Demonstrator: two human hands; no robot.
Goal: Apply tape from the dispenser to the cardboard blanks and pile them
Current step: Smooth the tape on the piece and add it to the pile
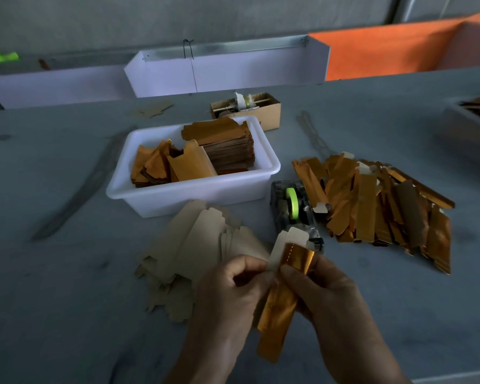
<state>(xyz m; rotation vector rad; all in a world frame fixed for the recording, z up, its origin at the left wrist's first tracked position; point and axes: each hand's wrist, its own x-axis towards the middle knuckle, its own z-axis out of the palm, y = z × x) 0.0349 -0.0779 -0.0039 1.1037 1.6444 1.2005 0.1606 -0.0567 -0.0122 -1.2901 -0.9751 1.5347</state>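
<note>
holding one gold foil blank (pixel 277 309) above the surface (pixel 67 273), near edge, just in front of the tape dispenser (pixel 294 209). left hand (pixel 230 295) fingers curled, pinching the blank's left edge; right hand (pixel 324 297) fingers curled round its right side. risk: fold springs apart or seam skews if either pinch slackens, so tape would land crooked; foil looks slippery. long axis runs near-to-far, slightly tilted right; plain tab end points away toward the dispenser, other end toward the person. taped pile (pixel 377 200) lies right of dispenser.
</note>
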